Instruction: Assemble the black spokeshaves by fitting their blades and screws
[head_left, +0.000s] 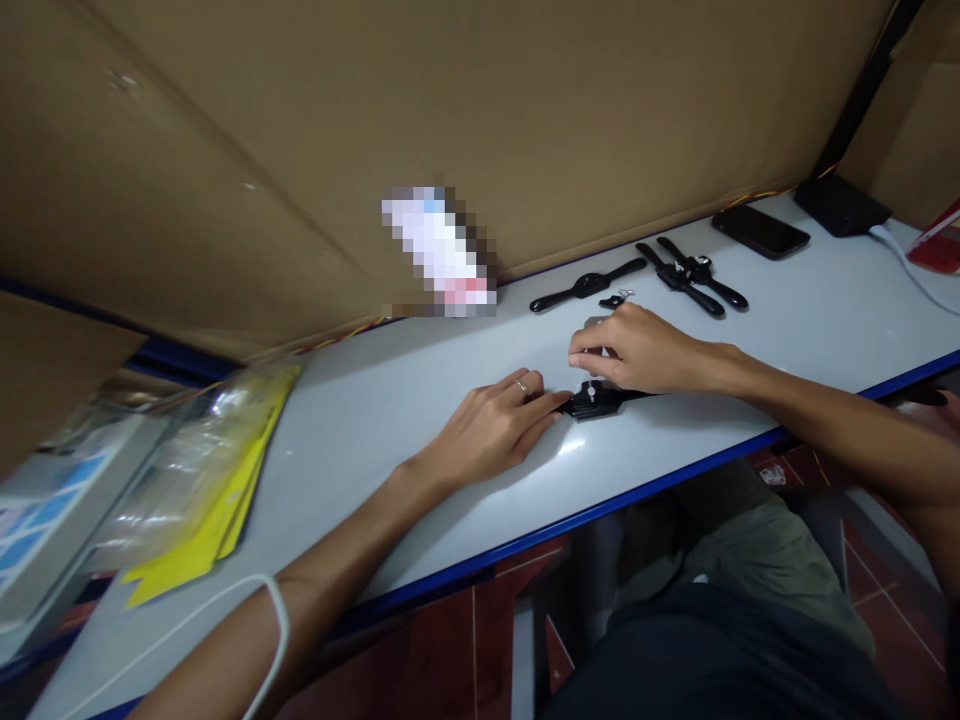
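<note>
A black spokeshave (594,399) lies on the white table close to its front edge, with a round silver screw on its middle. My left hand (495,425), with a ring on one finger, is closed on the spokeshave's left handle. Just above the tool, my right hand (645,350) pinches a flat grey metal blade (596,363), partly hidden by the fingers. Behind the right hand are small black and silver parts (615,300). Farther back lies another spokeshave (589,286), and two more spokeshaves (686,275) rest side by side to its right.
A dark phone (761,231) and a black box (841,207) with a white cable are at the back right. Clear plastic sleeves (180,460) and yellow sheets (247,500) lie at the left. A cardboard wall (525,120) borders the table (337,400).
</note>
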